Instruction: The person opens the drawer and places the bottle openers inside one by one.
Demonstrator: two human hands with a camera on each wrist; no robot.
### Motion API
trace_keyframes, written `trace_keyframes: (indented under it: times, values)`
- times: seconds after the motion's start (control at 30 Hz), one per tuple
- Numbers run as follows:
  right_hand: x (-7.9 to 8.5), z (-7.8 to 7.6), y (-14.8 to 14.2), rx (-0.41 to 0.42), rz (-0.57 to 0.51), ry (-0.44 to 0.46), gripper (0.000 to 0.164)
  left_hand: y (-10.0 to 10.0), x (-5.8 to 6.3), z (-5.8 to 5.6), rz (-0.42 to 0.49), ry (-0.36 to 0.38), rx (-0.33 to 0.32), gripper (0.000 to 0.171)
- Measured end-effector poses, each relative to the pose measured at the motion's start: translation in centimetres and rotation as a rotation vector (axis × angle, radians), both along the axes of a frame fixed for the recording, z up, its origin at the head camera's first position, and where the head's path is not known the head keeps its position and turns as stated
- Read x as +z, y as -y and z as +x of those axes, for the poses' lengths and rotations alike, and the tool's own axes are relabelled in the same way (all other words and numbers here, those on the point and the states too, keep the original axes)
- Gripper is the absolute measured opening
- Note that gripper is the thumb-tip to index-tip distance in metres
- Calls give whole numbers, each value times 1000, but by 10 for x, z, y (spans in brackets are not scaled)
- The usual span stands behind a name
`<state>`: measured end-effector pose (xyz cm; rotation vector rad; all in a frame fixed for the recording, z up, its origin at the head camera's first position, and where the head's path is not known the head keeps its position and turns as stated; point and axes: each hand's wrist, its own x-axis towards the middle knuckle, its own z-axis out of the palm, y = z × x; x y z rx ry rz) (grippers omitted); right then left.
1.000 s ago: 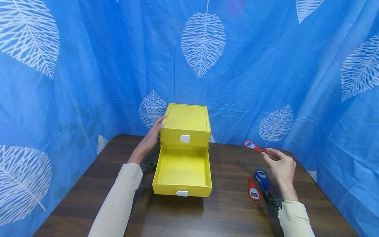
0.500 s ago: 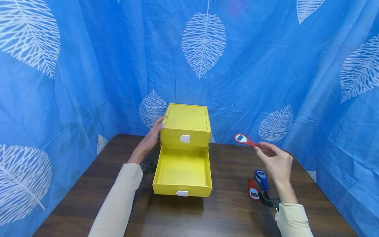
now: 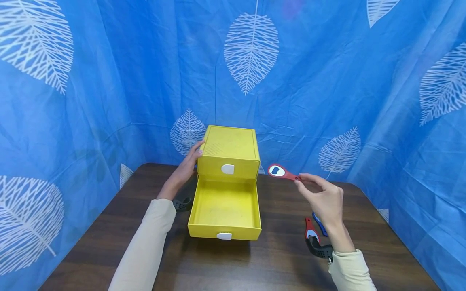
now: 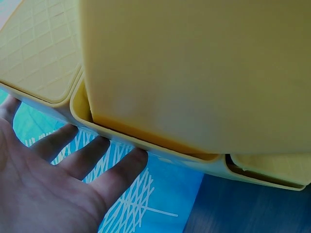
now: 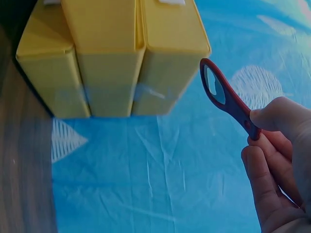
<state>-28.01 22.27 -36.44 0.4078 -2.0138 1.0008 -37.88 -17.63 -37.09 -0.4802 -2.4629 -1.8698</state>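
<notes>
A yellow drawer cabinet [image 3: 230, 142] stands at the middle of the table, with one drawer [image 3: 224, 232] pulled out below its top drawer. Nothing lies inside the pulled-out drawer. My left hand [image 3: 185, 169] rests along the cabinet's left side, and the left wrist view shows its fingers extended against the wall. Right of the cabinet, above the table, my right hand [image 3: 323, 199] pinches a red bottle opener [image 5: 227, 92] by its handle end between thumb and fingers. The opener's wide head [image 3: 277, 171] points left towards the cabinet.
A second red bottle opener [image 3: 311, 228] lies on the table below the right hand, partly covered by the wrist strap [image 3: 320, 248]. Beside it is a blue bottle opener [image 3: 320, 224], mostly hidden by the forearm. A blue leaf-print curtain [image 3: 309, 81] hangs behind the table.
My right hand has carried the red bottle opener left, closer to the cabinet. Its forearm now covers more of the openers on the table. The left hand stays at the cabinet's side.
</notes>
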Motion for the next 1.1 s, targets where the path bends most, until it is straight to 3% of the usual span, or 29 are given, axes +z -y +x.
trace_keyframes:
  times: [0.37,0.67,1.1]
  values:
    - [-9,0,37,90,129,-43,29,-1,0,-2,-5,11,2,63]
    - [-19,1,73,204,166,-8,24,0,2,0,-5,16,0,64]
    - [-30,3,120,288,236,68,22,2,1,-4,-6,15,-6,65]
